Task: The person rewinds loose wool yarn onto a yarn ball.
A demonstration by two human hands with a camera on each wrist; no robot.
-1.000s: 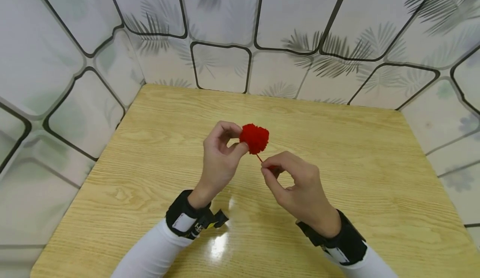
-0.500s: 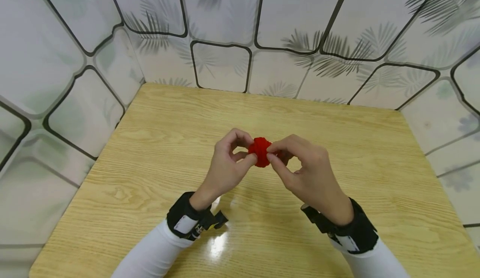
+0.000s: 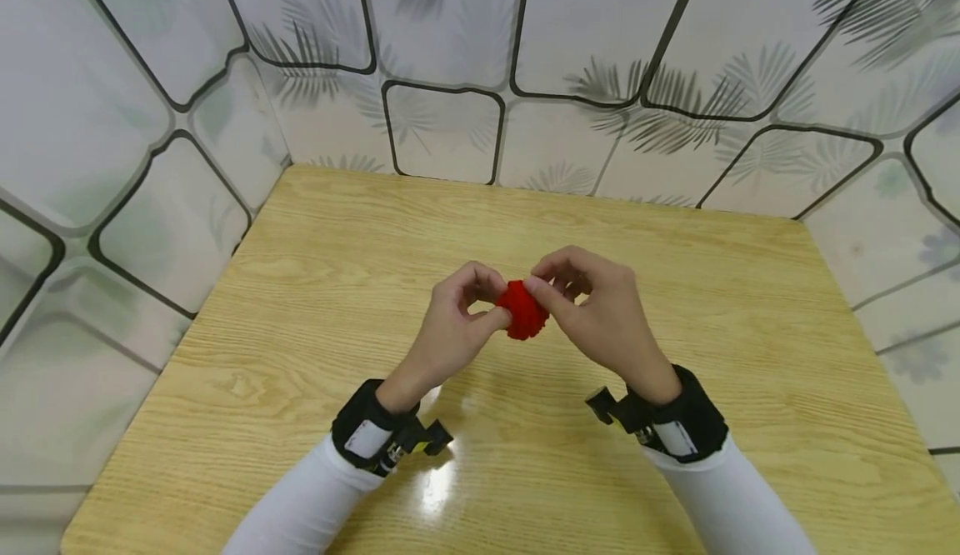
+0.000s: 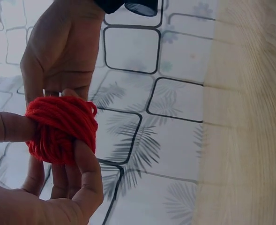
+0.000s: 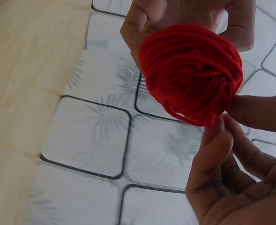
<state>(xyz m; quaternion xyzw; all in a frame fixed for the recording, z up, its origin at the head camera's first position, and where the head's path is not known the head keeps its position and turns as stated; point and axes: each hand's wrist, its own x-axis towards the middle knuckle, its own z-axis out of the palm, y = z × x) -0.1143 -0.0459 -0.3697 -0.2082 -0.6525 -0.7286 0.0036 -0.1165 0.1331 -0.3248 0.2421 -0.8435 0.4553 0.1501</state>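
A small ball of red yarn (image 3: 525, 313) is held above the table, its wound strands plain in the left wrist view. My left hand (image 3: 457, 322) grips it from the left between thumb and fingers. Against its upper right edge is my right hand (image 3: 592, 305), thumb and fingertips pinching yarn close to the ball. From the right wrist view, the right-hand fingers (image 5: 215, 150) meet at the lower edge of the yarn ball (image 5: 191, 75), where a thin loop stands out. Any free strand between ball and right hand is hidden now.
A light wooden table (image 3: 337, 238) spreads beneath both hands, with a bright reflection near the front. Patterned panels (image 3: 450, 30) with leaf prints rise behind the table and along its sides. Each wrist wears a black strap (image 3: 686, 417) with a small camera.
From lower right, where a taut strand showed, my right hand has come up to the ball's upper right edge. The left hand has shifted the ball slightly right and nearer.
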